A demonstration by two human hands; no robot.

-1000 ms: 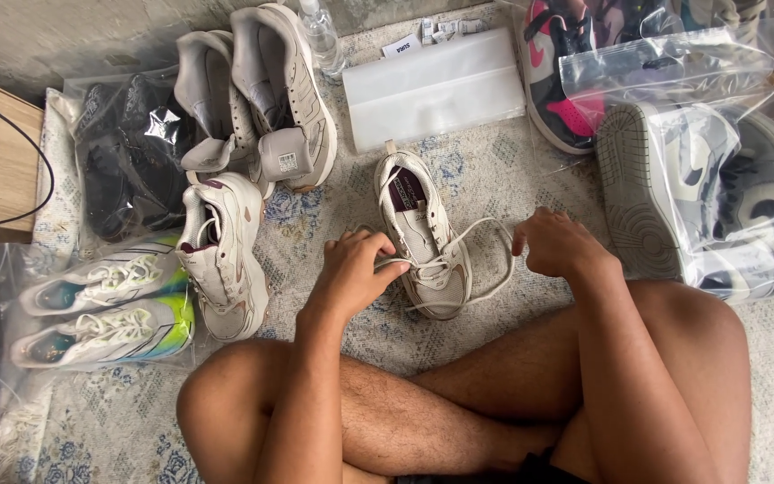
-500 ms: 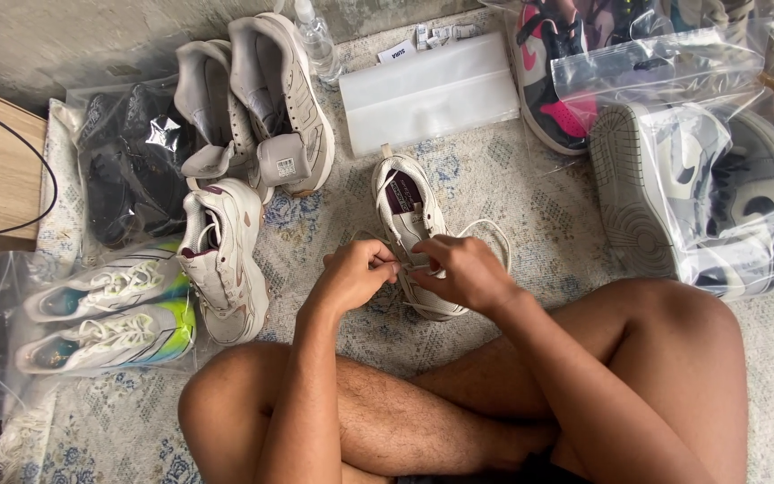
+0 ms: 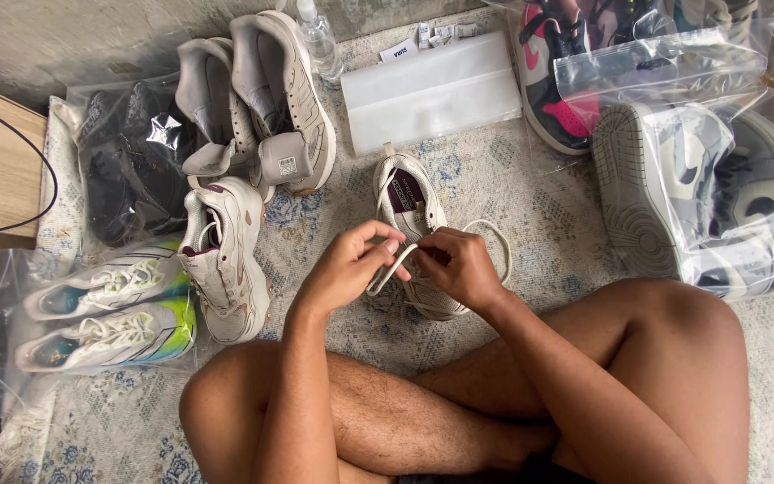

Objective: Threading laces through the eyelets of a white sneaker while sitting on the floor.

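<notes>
Leftmost, lay a clear bag (image 3: 11, 358) of white-and-green trainers, then a dark wrapped pair (image 3: 132, 170). Midway, sat the left hand (image 3: 347, 269) and right hand (image 3: 459, 264), both pinched closed on the lace (image 3: 396, 266) of a cream shoe (image 3: 409, 202) on the rug (image 3: 530, 188). Probably knotting; called next for pulling snug. Beyond, a frosted white flat packet (image 3: 441, 90), small white tags (image 3: 396, 51), bagged grey sneakers (image 3: 718, 197).

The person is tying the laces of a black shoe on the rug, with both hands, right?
Not quite. The shoe is white, not black, as the head view shows. The rest holds: it lies on the rug, and the left hand and right hand both hold its lace.
</notes>
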